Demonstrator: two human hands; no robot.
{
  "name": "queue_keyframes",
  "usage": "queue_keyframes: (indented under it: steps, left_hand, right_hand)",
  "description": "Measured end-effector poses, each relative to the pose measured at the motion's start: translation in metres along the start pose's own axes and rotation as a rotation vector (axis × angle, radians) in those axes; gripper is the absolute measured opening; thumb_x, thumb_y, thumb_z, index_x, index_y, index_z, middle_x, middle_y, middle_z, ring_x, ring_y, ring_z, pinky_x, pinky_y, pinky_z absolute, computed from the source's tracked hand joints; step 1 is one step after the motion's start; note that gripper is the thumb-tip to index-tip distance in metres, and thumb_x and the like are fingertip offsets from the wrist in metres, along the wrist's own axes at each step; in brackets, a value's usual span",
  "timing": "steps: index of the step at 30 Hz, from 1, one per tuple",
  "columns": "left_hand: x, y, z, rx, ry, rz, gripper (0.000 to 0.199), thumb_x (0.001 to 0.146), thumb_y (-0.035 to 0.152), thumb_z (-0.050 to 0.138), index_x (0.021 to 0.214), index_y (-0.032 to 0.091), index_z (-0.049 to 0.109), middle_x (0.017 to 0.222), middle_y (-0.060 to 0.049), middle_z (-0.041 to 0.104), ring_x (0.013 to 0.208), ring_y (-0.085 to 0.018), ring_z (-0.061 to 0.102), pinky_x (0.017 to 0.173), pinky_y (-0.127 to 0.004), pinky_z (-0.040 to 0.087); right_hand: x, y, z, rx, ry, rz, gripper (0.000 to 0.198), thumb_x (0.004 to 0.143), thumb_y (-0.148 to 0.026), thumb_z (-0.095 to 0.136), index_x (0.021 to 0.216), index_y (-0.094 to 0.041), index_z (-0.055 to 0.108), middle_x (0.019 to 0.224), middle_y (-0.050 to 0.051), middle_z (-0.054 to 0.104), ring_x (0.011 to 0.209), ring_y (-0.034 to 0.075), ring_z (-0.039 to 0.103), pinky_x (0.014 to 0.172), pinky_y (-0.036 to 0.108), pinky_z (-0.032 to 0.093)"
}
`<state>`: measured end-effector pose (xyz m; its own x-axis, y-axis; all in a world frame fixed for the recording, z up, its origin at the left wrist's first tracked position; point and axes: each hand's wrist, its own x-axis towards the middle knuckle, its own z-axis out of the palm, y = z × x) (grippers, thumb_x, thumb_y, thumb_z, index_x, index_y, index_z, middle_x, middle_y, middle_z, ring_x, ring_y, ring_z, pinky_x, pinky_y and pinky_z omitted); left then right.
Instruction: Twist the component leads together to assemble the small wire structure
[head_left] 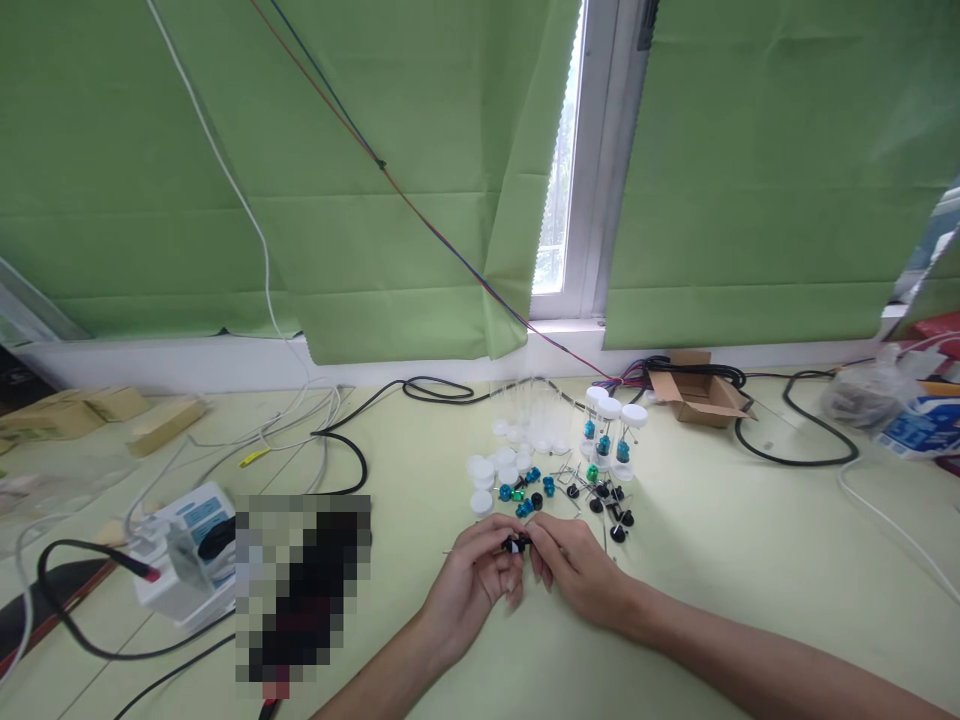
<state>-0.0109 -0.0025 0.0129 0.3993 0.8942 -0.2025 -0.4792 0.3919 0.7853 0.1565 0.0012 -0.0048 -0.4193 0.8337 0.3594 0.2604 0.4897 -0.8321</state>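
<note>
Near the table's middle, my left hand (474, 575) is closed with its fingertips around a small black part (514, 544). My right hand (576, 562) pinches the same part from the other side. A thin metal rod sticks out to the left past my left fingers. The fingers hide much of the part. Just beyond my hands lie several small blue pieces (524, 508), a green piece (592, 472), white round caps (481, 502) and black disc-like pieces (618, 534) among bent metal rods. Behind them stand clear tubes with white lids (634, 413) and blue pieces inside.
Several clear tubes (536, 430) stand behind the loose parts. An open cardboard box (694, 395) sits at the back right, near a plastic bag (870, 390). At left are a white power strip (184, 555), tangled cables, yellow boxes (165, 425) and a blurred-out dark object (307, 590).
</note>
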Motion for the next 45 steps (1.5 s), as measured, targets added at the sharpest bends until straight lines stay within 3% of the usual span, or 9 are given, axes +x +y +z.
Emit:
queue_keyframes:
  steps: [45]
  left_hand:
    - [-0.0022, -0.0024, 0.0016, 0.05, -0.023, 0.005, 0.011, 0.081, 0.024, 0.062, 0.083, 0.013, 0.065, 0.054, -0.001, 0.056, 0.043, -0.012, 0.05, 0.043, -0.024, 0.042]
  right_hand:
    - [0.0001, -0.0025, -0.0025, -0.046, -0.022, -0.011, 0.042, 0.104, -0.035, 0.026, 0.068, -0.021, 0.043, 0.059, -0.003, 0.051, 0.054, 0.012, 0.049, 0.061, 0.024, 0.04]
